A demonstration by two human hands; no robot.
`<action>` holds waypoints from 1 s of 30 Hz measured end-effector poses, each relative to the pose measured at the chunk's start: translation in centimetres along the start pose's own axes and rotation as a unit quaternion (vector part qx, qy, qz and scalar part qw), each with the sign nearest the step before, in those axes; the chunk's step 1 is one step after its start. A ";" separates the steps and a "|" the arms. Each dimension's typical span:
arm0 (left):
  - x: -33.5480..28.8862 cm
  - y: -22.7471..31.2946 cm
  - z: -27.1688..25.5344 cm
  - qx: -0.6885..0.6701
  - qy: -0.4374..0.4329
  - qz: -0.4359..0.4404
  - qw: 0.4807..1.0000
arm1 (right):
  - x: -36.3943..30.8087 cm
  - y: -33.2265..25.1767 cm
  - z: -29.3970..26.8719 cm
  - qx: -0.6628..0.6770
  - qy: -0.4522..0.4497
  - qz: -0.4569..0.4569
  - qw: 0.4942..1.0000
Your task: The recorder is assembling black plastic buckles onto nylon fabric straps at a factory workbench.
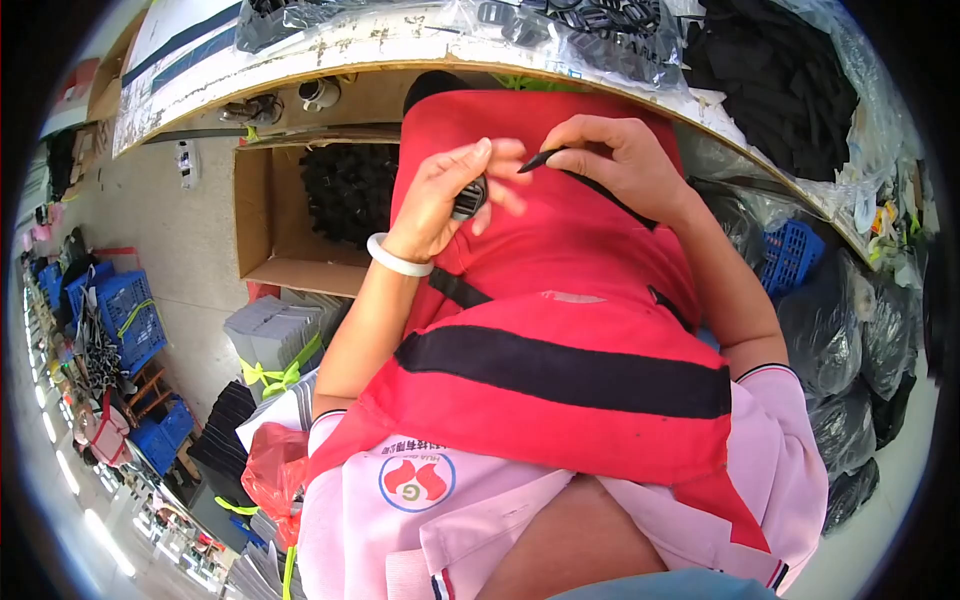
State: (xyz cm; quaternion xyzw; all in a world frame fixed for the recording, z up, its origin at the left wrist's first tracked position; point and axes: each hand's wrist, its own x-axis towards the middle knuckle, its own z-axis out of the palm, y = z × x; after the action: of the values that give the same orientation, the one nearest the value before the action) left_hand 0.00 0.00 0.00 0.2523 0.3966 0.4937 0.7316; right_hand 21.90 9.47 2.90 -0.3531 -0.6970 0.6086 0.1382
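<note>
My left hand (455, 195), with a white bracelet on its wrist, holds a small black plastic buckle (469, 199) against the palm. Its fingertips are blurred and point toward the right hand. Between the thumb and fingers of my right hand (625, 160) is pinched a black webbing strap (540, 160), its tip sticking out to the left. The rest of the strap runs back under the right hand toward the wrist. Strap tip and buckle are apart. Both hands are above a red apron (540, 240) that covers my lap.
A worn white tabletop (400, 45) curves across the far side, bearing a clear bag of black buckles (590, 20). Black fabric strips (770, 80) are heaped at far right. An open cardboard box (262, 215) of black pieces stands left; blue baskets (790, 258) and dark bags stand right.
</note>
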 end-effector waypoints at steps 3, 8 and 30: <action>-0.1 -1.1 -0.2 -0.084 -0.089 -0.191 0.974 | 0.1 -0.1 0.6 -0.068 -0.051 -0.099 0.991; 0.7 -2.5 -0.6 -0.031 0.018 -0.060 0.998 | -0.2 2.3 1.5 0.045 0.071 -0.041 0.996; 0.7 -4.0 1.8 0.449 0.111 0.269 0.845 | -0.5 1.7 4.6 0.446 0.077 0.140 0.881</action>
State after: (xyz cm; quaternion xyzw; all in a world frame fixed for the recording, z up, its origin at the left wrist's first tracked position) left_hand 3.68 -0.80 -2.29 0.5939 0.5701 0.4636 0.3277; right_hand 19.97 5.67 0.44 -0.3939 -0.2825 0.8389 0.2476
